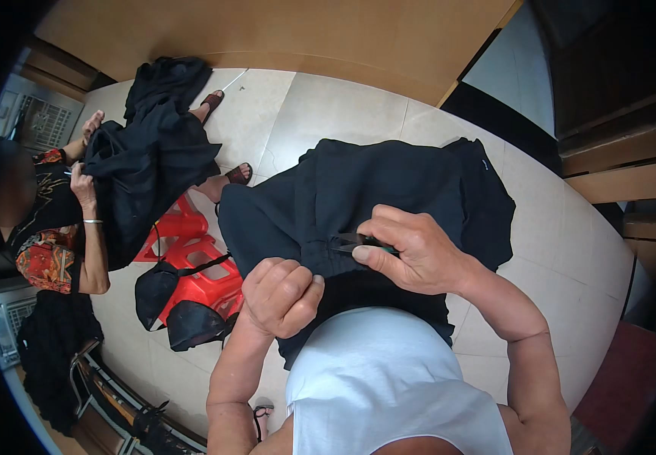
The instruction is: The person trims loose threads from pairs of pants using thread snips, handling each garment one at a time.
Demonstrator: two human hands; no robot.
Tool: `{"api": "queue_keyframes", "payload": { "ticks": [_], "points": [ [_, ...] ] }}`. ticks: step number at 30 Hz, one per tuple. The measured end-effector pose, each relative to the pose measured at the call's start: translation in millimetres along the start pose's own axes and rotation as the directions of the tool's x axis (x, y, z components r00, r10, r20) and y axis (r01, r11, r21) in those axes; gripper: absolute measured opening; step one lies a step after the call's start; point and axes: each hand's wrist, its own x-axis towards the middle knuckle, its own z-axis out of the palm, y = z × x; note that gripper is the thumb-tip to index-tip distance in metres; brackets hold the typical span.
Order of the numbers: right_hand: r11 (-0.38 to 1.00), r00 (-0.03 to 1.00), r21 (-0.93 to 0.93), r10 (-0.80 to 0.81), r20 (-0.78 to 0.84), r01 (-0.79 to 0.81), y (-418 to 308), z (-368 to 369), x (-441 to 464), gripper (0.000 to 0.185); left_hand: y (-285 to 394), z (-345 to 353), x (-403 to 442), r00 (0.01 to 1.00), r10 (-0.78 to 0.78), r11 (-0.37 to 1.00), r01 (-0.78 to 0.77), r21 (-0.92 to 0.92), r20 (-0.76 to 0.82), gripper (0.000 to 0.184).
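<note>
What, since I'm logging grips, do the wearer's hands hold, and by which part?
The right hand holds snips by the handles; the left hand apparently grips black cloth, exact spot hidden.

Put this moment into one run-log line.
left hand: closed on dark cloth | right hand: holding small snips, blades at cloth | cloth: draped over lap | nearby: another person holding black fabric

the garment (388, 174) is dark navy to black; the top (373, 371) just below it is plain white. left of the garment, red plastic (199, 284) and a sleeve (46, 262) patterned in red, orange and black. around the garment, pale beige tiles (328, 110); above it, a tan panel (267, 30).
</note>
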Motion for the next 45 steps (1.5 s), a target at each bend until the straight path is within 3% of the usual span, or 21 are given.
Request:
{"api": "queue_keyframes", "payload": {
  "ticks": [4, 15, 19, 24, 30, 34, 39, 45],
  "points": [
    [0.994, 0.999, -0.104, -0.031, -0.014, 0.029, -3, 8, 3, 0.017, -1, -1, -5, 1.0, 0.014, 1.0, -0.014, 0.02, 0.004, 0.009],
    [0.993, 0.999, -0.115, 0.015, 0.036, -0.011, 0, 12, 6, 0.013, 1, -3, -8, 0.998, -0.022, 0.999, 0.024, -0.027, 0.058, 0.017],
    [0.999, 0.999, 0.041, 0.03, 0.014, -0.03, 8, 15, 7, 0.01, -4, 3, -6, 1.0, 0.024, 1.0, -0.024, 0.008, 0.012, 0.009],
    [0.993, 0.996, 0.085, 0.085, -0.015, -0.084, 9, 19, 1, 0.007, 0, 3, -9, 0.999, 0.036, 0.999, -0.036, -0.004, -0.003, 0.01],
    [0.97, 0.991, 0.244, 0.031, -0.129, 0.002, -5, 26, 12, 0.007, 6, -2, -10, 0.998, 0.059, 0.998, -0.059, 0.013, 0.014, 0.009],
    [0.947, 0.996, 0.313, 0.049, 0.072, -0.069, -6, 27, 24, 0.004, 4, -1, -11, 0.992, 0.121, 0.992, -0.122, 0.028, 0.027, 0.01],
    [0.997, 0.994, 0.07, 0.023, 0.104, -0.03, -8, 30, 19, 0.005, 9, 3, -19, 0.991, 0.133, 0.991, -0.133, -0.012, 0.028, 0.01],
    [0.994, 0.996, 0.076, 0.084, 0.006, -0.084, 5, 31, 19, 0.007, 3, 3, -18, 0.995, 0.092, 0.996, -0.092, 0.015, 0.024, 0.011]
  ]
}}
